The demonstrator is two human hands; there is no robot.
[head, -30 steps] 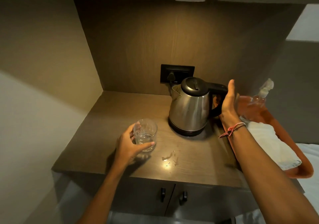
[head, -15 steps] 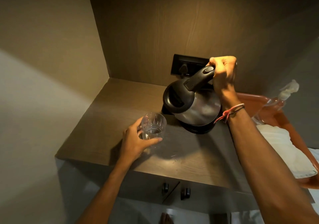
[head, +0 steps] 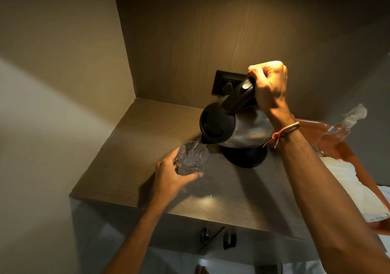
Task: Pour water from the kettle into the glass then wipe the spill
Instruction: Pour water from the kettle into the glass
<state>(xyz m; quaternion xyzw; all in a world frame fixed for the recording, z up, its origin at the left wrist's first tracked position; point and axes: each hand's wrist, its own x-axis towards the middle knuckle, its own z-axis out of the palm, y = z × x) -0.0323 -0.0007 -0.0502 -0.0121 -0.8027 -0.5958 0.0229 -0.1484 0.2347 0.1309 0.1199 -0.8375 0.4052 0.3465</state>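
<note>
A steel kettle [head: 249,130] with a black lid and handle is tilted steeply to the left above its black base [head: 245,156]. My right hand [head: 269,85] grips the handle from above. Water streams from the spout into a clear cut glass [head: 193,157] standing on the brown counter [head: 135,147]. My left hand [head: 171,178] wraps the glass from the near side. A few small water drops [head: 212,196] glint on the counter in front of the glass.
An orange tray [head: 337,149] at the right holds a folded white cloth [head: 358,191] and a clear spray bottle [head: 339,130]. A black wall socket [head: 225,83] sits behind the kettle. Cabinet doors with black handles [head: 229,239] lie below the counter edge.
My right hand went from open beside the kettle to gripping its handle, lifted it off the base and tipped it left. Water now flows into the glass, which my left hand keeps holding.
</note>
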